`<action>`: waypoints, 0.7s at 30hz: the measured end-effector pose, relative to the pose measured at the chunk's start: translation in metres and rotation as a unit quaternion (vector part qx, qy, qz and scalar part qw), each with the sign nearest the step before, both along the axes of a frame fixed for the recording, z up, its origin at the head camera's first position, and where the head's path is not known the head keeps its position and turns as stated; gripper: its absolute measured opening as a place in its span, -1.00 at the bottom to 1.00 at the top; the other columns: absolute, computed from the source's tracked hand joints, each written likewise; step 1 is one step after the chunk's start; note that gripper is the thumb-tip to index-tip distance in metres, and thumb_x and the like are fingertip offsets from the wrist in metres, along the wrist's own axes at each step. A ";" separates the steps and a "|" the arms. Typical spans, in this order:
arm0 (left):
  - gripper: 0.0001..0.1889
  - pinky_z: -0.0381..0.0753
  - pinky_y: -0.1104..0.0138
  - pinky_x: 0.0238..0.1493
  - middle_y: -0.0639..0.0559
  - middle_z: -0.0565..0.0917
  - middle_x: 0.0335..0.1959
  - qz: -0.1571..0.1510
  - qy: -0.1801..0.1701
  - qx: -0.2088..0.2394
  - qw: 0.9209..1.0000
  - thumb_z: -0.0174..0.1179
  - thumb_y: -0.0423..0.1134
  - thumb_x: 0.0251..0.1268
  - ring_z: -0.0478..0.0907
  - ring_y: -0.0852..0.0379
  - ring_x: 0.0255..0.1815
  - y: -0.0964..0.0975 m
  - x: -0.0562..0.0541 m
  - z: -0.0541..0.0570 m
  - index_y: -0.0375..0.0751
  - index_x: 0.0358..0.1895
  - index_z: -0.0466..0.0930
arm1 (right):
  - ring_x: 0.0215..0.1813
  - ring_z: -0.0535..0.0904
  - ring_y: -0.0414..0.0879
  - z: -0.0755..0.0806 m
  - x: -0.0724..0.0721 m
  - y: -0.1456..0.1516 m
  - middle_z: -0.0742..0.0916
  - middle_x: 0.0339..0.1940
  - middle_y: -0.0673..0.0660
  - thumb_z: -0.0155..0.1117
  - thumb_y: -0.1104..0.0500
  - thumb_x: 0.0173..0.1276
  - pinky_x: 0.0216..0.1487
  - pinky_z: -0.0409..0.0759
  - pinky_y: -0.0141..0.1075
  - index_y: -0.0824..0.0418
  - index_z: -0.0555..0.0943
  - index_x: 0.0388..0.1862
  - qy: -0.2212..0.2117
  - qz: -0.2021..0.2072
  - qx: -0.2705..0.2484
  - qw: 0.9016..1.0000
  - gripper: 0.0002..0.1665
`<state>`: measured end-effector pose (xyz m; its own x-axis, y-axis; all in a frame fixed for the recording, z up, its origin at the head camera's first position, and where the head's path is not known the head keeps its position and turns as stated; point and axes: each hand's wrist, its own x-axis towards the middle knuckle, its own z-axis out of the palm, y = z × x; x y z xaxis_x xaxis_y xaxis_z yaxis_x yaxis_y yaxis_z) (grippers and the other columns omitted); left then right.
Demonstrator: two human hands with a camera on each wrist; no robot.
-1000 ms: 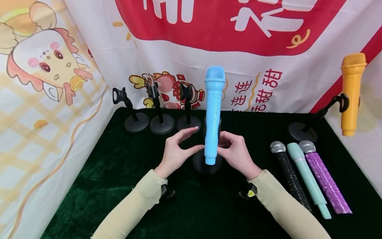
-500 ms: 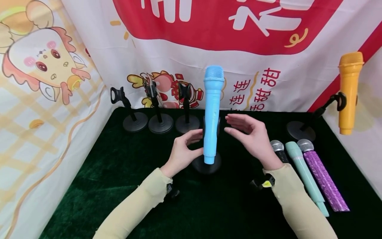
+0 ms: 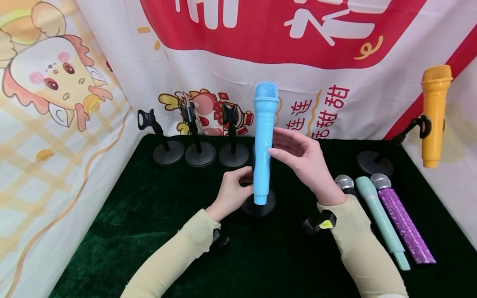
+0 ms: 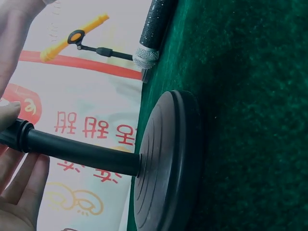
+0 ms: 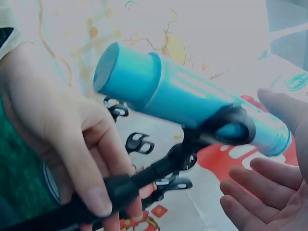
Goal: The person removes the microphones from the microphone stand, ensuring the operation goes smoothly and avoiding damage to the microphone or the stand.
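Note:
A light blue microphone (image 3: 263, 140) stands tilted in the clip (image 5: 243, 126) of a black desk stand, whose round base (image 4: 161, 163) rests on the green cloth. My left hand (image 3: 232, 193) grips the stand's pole at its collar (image 5: 120, 190), thumb on one side and fingers on the other. Beside the microphone's body, my right hand (image 3: 307, 163) is raised with fingers extended and thumb apart. In the right wrist view, the fingers (image 5: 269, 192) of that hand spread near the microphone's head end. The microphone hides part of the stand in the head view.
Several empty black stands (image 3: 168, 153) line the back left. At right, a yellow microphone (image 3: 434, 116) sits in another stand (image 3: 375, 164). Black (image 3: 345, 182), mint green (image 3: 380, 223) and purple (image 3: 406, 223) microphones lie near the right forearm. Printed cloth walls (image 3: 223, 62) border the table.
My right hand has left the stand's pole, swung out right, then come up and back in beside the microphone. My left hand stays on the pole, its fingers drawn in closer.

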<state>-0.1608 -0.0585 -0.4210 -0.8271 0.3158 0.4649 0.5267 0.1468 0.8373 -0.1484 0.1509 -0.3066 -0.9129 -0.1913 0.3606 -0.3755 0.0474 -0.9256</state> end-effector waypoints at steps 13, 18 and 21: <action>-0.72 0.72 0.31 -0.08 -0.01 0.76 -0.17 -0.012 -0.008 -0.015 1.000 0.38 -0.54 0.21 0.72 0.16 -0.18 -0.003 -0.006 0.000 -0.27 -0.02 0.71 | 0.11 0.67 0.03 0.001 -0.003 -0.023 0.74 0.11 0.14 0.48 0.12 0.36 0.21 0.61 -0.14 0.22 0.57 0.33 -0.027 -0.001 0.011 1.000 -0.41; -0.75 0.74 0.30 -0.12 0.05 0.76 -0.23 -0.014 -0.017 -0.016 1.000 0.38 -0.54 0.19 0.72 0.19 -0.21 -0.004 -0.010 0.001 -0.24 -0.08 0.72 | 0.06 0.67 0.04 0.000 -0.005 -0.026 0.75 0.06 0.16 0.45 0.18 0.39 0.18 0.62 -0.17 0.25 0.58 0.31 -0.007 -0.008 -0.003 1.000 -0.46; -0.75 0.74 0.30 -0.13 0.07 0.76 -0.23 -0.017 -0.020 -0.013 1.000 0.38 -0.53 0.19 0.72 0.20 -0.22 -0.004 -0.011 0.000 -0.23 -0.08 0.71 | 0.02 0.66 0.04 0.000 -0.005 -0.027 0.73 0.04 0.17 0.45 0.19 0.39 0.15 0.63 -0.19 0.26 0.57 0.31 -0.002 -0.015 -0.006 1.000 -0.46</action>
